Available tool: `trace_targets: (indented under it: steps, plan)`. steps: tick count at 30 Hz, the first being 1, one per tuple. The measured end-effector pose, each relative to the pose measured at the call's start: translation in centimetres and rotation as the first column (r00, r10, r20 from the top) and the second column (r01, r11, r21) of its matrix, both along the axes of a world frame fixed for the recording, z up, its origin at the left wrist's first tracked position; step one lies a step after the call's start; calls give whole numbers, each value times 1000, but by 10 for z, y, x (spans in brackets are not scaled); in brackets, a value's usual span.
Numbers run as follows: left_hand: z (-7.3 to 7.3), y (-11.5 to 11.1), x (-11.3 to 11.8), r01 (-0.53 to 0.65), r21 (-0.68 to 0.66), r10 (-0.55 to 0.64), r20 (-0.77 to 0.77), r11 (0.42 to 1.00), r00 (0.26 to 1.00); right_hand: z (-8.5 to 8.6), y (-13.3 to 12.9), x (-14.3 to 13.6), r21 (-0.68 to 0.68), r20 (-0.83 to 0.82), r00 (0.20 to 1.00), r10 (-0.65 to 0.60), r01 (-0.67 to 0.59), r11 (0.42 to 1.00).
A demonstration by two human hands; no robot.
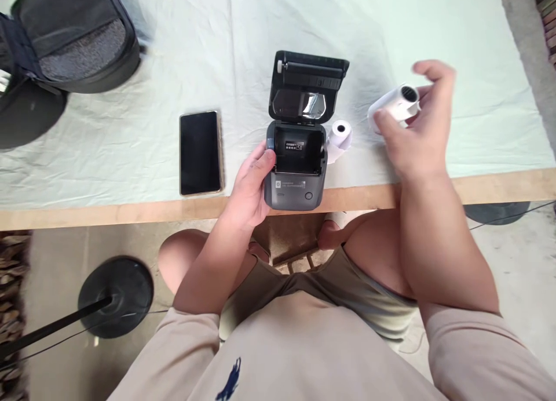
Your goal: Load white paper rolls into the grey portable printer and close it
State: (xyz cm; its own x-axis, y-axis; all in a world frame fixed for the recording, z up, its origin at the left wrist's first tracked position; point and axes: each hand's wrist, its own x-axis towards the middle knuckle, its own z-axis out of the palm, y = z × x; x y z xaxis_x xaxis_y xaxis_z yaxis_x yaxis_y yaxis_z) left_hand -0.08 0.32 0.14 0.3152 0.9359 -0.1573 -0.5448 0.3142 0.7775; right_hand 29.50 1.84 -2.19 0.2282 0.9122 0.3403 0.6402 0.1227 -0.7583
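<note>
My left hand (252, 183) grips the left side of a dark grey portable label printer (295, 190), thumb on its edge. The printer's lid (309, 88) stands raised, and its paper bay shows no roll inside. Just right of the printer, a small paper roll (340, 135) rests on the cloth with a loose end of paper. Farther right, my right hand (419, 126) is around a larger white paper roll (396, 104) with a dark core opening. The thumb lies against the roll's near side, the index finger is lifted off, and the other fingers are partly hidden behind.
A phone (200, 153) with a dark screen lies left of the printer. An unzipped black case (80, 42) occupies the far left corner. Pale green cloth (243, 24) covers the table, whose wooden front edge (108, 211) shows. Round black stand bases (116, 296) sit on the floor.
</note>
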Motion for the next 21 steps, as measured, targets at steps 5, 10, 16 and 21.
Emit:
trace_targets:
  steps: [5,10,16,21]
  plan:
    - [1,0,0,23,-16,-23,23,1000,999,5,0,22,-60,-605,780,159,-244,968]
    - [1,0,1,15,2,-15,18,1000,1000,-2,3,13,-30,-713,695,93,-163,986]
    - [0,-2,1,44,8,-44,23,999,999,15,-14,-55,345,-433,843,319,-172,923]
    - [1,-2,3,37,-11,-37,13,999,999,53,-40,-98,347,12,935,356,-337,875]
